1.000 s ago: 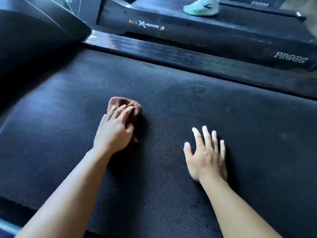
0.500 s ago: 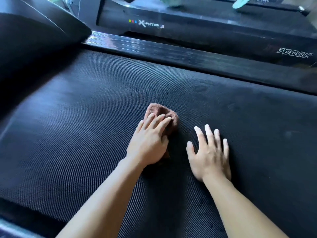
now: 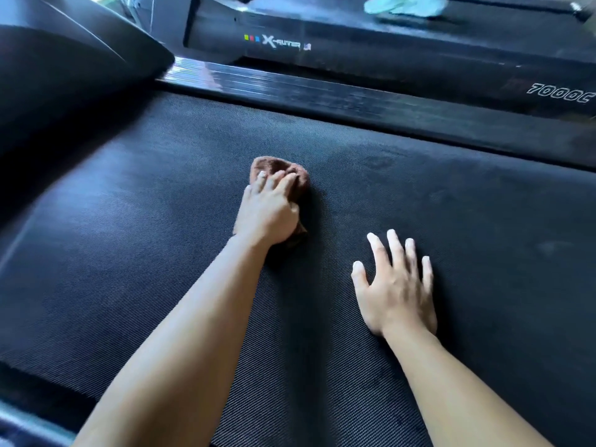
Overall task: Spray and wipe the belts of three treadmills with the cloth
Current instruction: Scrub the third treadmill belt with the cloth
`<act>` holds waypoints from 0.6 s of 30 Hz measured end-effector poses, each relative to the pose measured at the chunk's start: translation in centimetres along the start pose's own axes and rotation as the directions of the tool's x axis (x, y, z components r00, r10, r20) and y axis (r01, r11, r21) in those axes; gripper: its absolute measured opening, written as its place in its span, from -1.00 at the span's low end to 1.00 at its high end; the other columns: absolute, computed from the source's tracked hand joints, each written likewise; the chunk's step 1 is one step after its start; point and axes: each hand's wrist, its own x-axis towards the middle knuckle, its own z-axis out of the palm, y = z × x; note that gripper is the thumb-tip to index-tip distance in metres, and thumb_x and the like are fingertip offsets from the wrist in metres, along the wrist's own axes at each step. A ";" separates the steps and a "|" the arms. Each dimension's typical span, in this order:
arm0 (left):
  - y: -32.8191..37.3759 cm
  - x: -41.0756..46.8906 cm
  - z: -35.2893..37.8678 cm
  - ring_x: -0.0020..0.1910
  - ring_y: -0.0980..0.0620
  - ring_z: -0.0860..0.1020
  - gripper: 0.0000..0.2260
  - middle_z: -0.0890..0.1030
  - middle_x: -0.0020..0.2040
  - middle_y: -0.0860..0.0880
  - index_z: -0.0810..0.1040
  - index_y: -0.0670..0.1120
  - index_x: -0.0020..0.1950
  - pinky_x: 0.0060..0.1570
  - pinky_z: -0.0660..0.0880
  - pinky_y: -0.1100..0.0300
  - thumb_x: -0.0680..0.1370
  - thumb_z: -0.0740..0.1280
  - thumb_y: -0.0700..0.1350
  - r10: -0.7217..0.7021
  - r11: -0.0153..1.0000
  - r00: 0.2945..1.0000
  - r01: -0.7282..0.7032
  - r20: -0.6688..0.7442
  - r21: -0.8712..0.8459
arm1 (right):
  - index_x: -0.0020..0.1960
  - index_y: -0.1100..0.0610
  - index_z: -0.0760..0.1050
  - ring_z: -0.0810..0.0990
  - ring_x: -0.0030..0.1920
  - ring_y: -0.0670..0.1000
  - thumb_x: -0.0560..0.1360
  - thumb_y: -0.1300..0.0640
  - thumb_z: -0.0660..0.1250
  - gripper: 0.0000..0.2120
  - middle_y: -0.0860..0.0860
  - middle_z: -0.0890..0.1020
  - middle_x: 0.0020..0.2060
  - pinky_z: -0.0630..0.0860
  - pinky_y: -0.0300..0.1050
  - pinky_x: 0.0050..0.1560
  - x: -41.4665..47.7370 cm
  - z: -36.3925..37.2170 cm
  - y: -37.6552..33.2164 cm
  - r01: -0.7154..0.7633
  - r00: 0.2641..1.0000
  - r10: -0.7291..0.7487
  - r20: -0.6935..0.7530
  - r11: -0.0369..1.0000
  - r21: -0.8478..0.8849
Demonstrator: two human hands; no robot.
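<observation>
A bunched brown cloth [image 3: 280, 169] lies on the black ribbed belt [image 3: 467, 221] of the treadmill in front of me, about midway across it. My left hand [image 3: 267, 211] sits on top of the cloth with its fingers curved over the wad, and a bit of cloth shows under the heel of the hand. My right hand [image 3: 396, 285] rests flat on the belt to the right and nearer me, fingers spread, holding nothing. No spray bottle is in view.
A glossy black side rail [image 3: 322, 91] borders the belt's far edge. Beyond it stands a second treadmill [image 3: 419, 56] marked 7000C, with a person's pale green shoe [image 3: 403, 4] on its belt. A dark motor cover [image 3: 64, 69] rises at the left.
My left hand swept the cloth rightward across the belt, then pushed it away from me toward the far rail. My right hand stayed planted. The shoe on the other treadmill shifted.
</observation>
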 end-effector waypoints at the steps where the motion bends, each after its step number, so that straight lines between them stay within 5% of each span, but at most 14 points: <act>1: 1.0 -0.3 0.4 0.61 -0.09 0.05 -0.43 0.19 0.61 0.04 0.18 0.10 0.59 0.55 0.04 -0.04 0.56 0.19 0.00 0.051 0.999 0.999 -0.051 0.004 0.004 | 0.58 -0.14 0.06 -0.06 0.59 0.08 0.57 -0.25 -0.05 -0.40 -0.03 0.03 0.60 -0.13 0.17 0.56 0.0 0.0 0.0 -0.001 1.000 0.001 0.003 1.000 0.001; 8: 1.3 -11.5 0.8 0.61 0.05 0.02 -0.43 0.19 0.59 0.17 0.19 0.19 0.57 0.57 0.01 -0.01 0.53 0.07 0.10 0.199 0.979 0.979 -0.197 0.037 -0.050 | 0.57 -0.16 0.07 -0.07 0.59 0.07 0.57 -0.24 -0.01 -0.41 -0.05 0.03 0.60 -0.16 0.15 0.55 0.2 0.1 0.1 -0.005 1.000 0.005 0.009 1.000 0.018; 13: -4.7 -14.8 -0.7 0.60 0.02 0.07 -0.39 0.24 0.59 0.09 0.23 0.16 0.57 0.57 0.06 -0.06 0.50 0.04 0.16 0.037 0.998 0.999 -0.037 0.006 -0.050 | 0.57 -0.15 0.07 -0.05 0.59 0.08 0.51 -0.28 -0.16 -0.35 -0.04 0.04 0.60 -0.14 0.17 0.55 0.1 0.2 0.1 0.000 1.000 0.000 0.004 1.000 0.018; 18: -4.6 -9.5 -1.1 0.61 -0.06 0.06 -0.45 0.21 0.60 0.03 0.22 0.08 0.59 0.57 -0.04 0.06 0.58 0.19 0.01 -0.142 0.990 0.988 0.141 -0.067 -0.030 | 0.58 -0.14 0.06 -0.07 0.59 0.08 0.58 -0.24 -0.02 -0.41 -0.03 0.02 0.60 -0.17 0.16 0.55 0.1 -0.1 0.0 -0.006 1.000 0.005 0.018 1.000 0.026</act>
